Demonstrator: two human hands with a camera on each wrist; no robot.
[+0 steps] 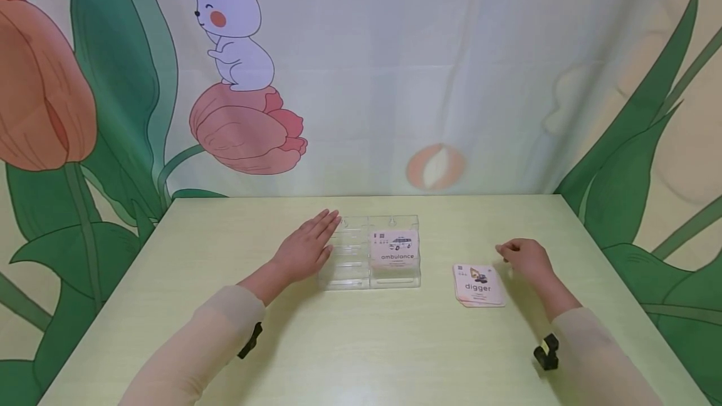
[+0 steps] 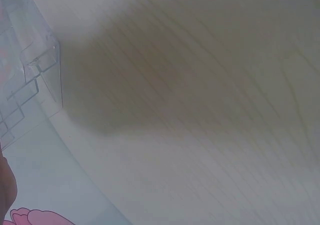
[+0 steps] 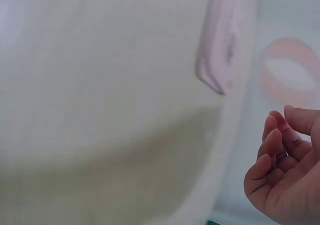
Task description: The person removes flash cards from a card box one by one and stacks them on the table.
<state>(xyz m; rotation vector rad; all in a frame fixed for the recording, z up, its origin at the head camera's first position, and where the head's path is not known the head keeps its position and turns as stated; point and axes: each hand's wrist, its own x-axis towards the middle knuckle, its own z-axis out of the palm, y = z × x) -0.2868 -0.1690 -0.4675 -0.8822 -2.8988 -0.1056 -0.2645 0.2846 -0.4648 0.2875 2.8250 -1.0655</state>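
A clear plastic rack [image 1: 351, 273] with stepped slots and two columns lies on the table. In its right column stands a card labelled "ambulance" [image 1: 395, 248] with a vehicle drawing. Along the rack's left side is my left hand [image 1: 301, 249], its fingers straight and covering part of the left column; whether it touches cannot be told. To the right of the rack lies a small stack of cards, a "digger" card [image 1: 478, 288] on top. Just beyond the stack's right side hovers my right hand [image 1: 526, 260]. Its fingers [image 3: 272, 145] are loosely curled with nothing between them.
The pale wooden table [image 1: 361, 343] ends at a back edge. A printed curtain [image 1: 366, 80] with a rabbit and tulips hangs right behind it. A black wrist-camera mount [image 1: 547, 353] sits under the right sleeve.
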